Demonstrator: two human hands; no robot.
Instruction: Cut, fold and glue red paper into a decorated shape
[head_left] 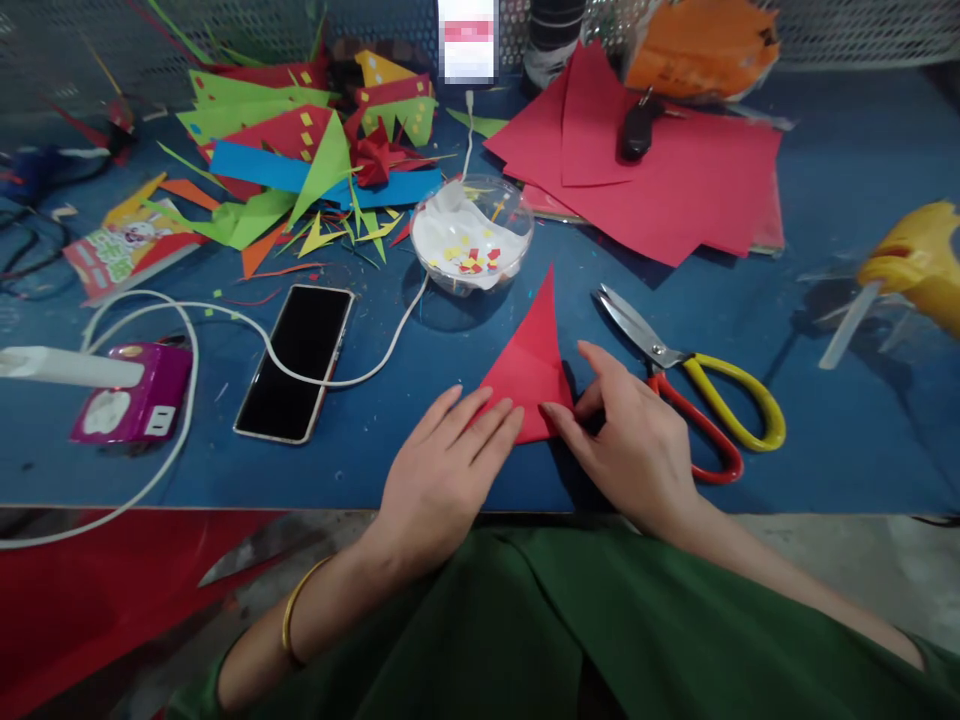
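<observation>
Left hand flat and open, its fingers rest on a folded, pointed piece of red paper on a blue table, on the near side and slightly to the right of a clear round bowl. The right hand, apart from the left, sets its thumb at the paper's lower right corner, its index finger raised and bent; whether its fingertips pinch the sheet cannot be told from here.

Scissors with one yellow and one red handle lie to the bowl's near right, just beside the right hand, blades slightly parted. To the bowl's near left, a dark-screened phone lies under a white cable; farther left sits a purple box. The bowl itself bears white lining and small red and yellow bits.

To the bowl's far right, large red sheets overlap beneath a small black object, with an orange package behind them. Green, red, blue and yellow paper pieces crowd the bowl's far left, near a colorful packet. Well to the bowl's right, a yellow glue gun points a translucent stick toward the table.
</observation>
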